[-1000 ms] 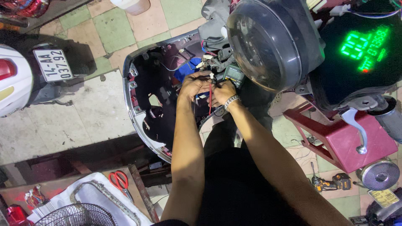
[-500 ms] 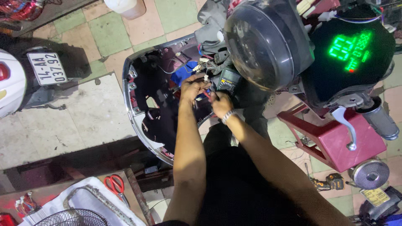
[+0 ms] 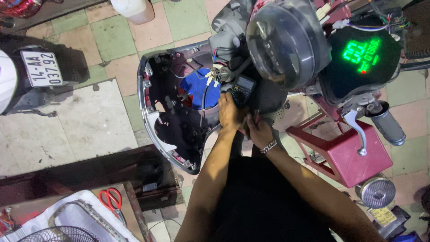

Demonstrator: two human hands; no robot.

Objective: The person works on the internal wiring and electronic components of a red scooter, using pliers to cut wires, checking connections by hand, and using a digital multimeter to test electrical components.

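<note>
Looking down from the head view, two hands meet over an opened scooter. The left hand [image 3: 230,113] lies with its fingers curled against the lower edge of one black meter [image 3: 242,89], which sits propped among the wires just behind the blue pack [image 3: 201,92]; whether it truly clasps the meter or only rests there I cannot tell. The right hand [image 3: 259,131], one metal watch [image 3: 268,146] at its wrist, is closed in a pinch on a thin red probe [image 3: 256,116] just beside the left hand, the two hands touching. Both forearms run up from the bottom edge and converge, elbows apart.

One maroon front panel [image 3: 154,121] hangs open to the left of the hands, its inside bare. One round headlight [image 3: 282,40] bulges above them, and one lit green display [image 3: 363,51] glows to its right. One red stool [image 3: 354,152] stands right of the right arm. One pair of red scissors [image 3: 111,199] lies at lower left, near one fan grille [image 3: 58,234]. One second scooter with a plate [image 3: 42,68] is parked at far left.
</note>
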